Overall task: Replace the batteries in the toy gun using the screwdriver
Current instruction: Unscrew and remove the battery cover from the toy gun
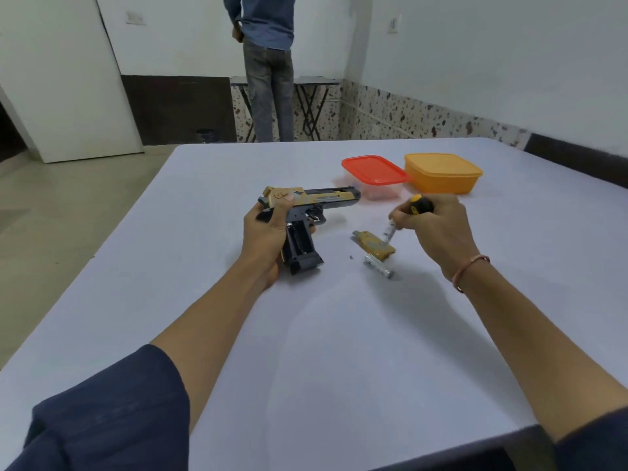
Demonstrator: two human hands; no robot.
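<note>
1. The toy gun (326,198) lies at frame centre on the white table (339,334), barrel pointing right, with the battery bay in its grip open.
2. The left hand (265,232) grips the gun's rear and grip, fingers curled round it.
3. The right hand (441,229), right of centre, holds the screwdriver (419,206) with fingers closed round its black-and-yellow handle. A blurred silver part points down at the gold cover (373,248).
4. Just below the cover lies a battery (379,267), with a small screw (351,257) to its left.
5. A red-lidded container (373,169) and an orange container (441,175) stand side by side, upper right of centre.
</note>
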